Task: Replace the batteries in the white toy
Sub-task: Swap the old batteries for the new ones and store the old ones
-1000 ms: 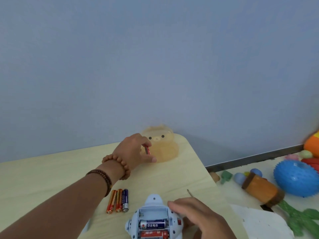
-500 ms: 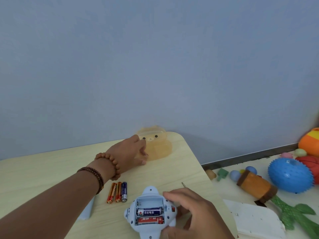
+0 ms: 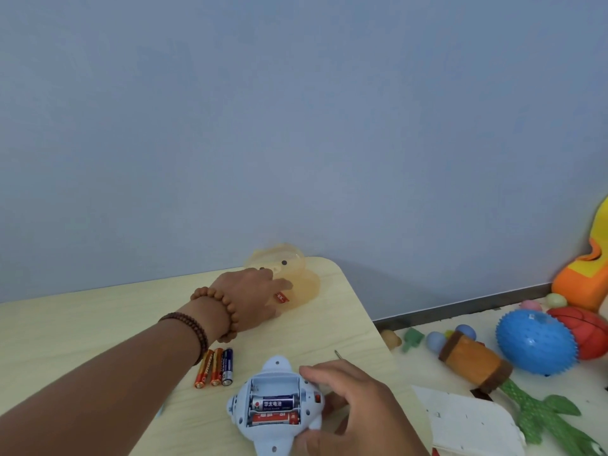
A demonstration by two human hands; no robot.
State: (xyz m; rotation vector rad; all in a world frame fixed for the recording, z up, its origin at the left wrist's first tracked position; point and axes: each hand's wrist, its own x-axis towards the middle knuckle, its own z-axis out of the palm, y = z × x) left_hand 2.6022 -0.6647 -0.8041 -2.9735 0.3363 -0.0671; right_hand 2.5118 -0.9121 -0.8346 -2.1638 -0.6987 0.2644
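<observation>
The white toy (image 3: 274,406) lies on its back at the table's near edge with its battery bay uncovered. A blue battery (image 3: 273,404) and a red battery (image 3: 274,418) sit in the lower two slots, and the top slot is bare. My right hand (image 3: 348,409) grips the toy's right side. My left hand (image 3: 246,294) reaches across to a translucent orange pig-shaped container (image 3: 296,281). A small red battery (image 3: 281,297) shows between its thumb and forefinger, against the container's lower front. Three loose batteries (image 3: 215,366) lie side by side left of the toy.
A thin metal tool tip (image 3: 339,354) pokes out behind my right hand. The wooden table (image 3: 98,324) ends at a rounded right corner. Beyond it, on the floor, lie a blue spiky ball (image 3: 534,340), a brown plush (image 3: 473,360), a green cactus toy (image 3: 543,419) and white card (image 3: 473,426).
My left hand carried the small red battery to the orange container and lowered it against the container's front. My right hand stayed on the white toy. The view tilted down slightly.
</observation>
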